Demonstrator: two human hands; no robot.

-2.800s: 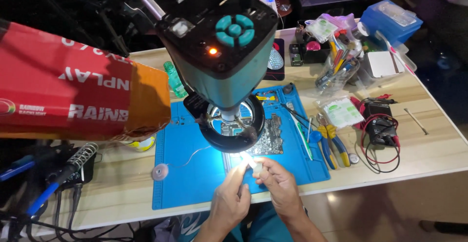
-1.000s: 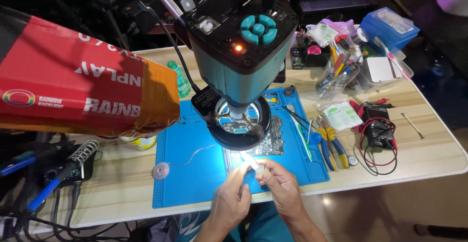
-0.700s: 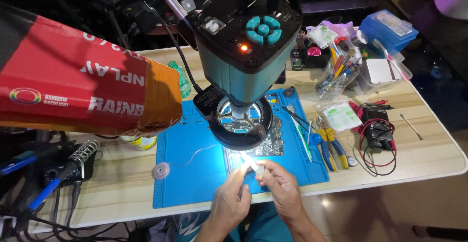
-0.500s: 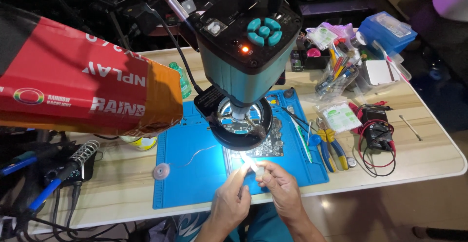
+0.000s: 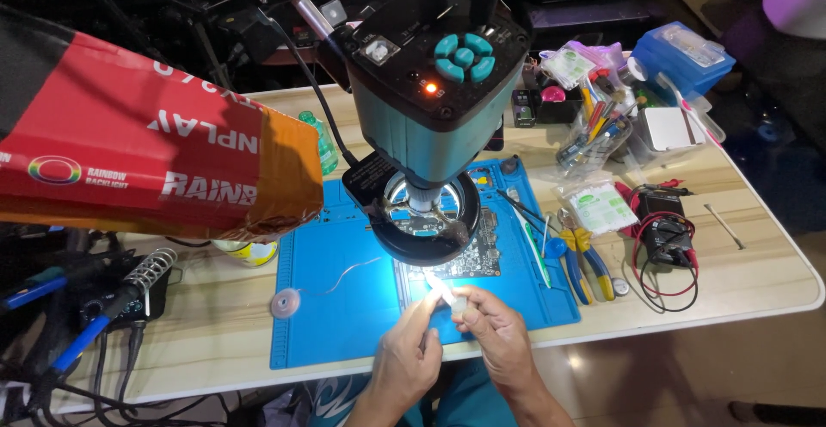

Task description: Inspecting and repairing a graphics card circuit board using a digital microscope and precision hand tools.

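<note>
My left hand [image 5: 411, 354] and my right hand [image 5: 492, 332] meet at the front edge of a blue work mat [image 5: 335, 306]. Both pinch a small white stick-like tool [image 5: 445, 293], brightly lit, whose tip points up toward a circuit board [image 5: 476, 253]. The board lies on the mat under the ring light [image 5: 423, 220] of a teal and black microscope head [image 5: 430, 74]. Glare hides exactly how each hand grips the tool.
A large red and orange box [image 5: 146, 160] fills the left. A solder wire spool [image 5: 284, 303] lies on the mat's left edge. Pliers [image 5: 589, 259], a multimeter with leads [image 5: 662, 238], tool bags and a blue case [image 5: 684, 52] sit right. A soldering iron stand [image 5: 142, 276] is at left.
The view has shifted slightly, so the microscope sits further right in frame. My hands stay together at the mat's front edge with the white tool.
</note>
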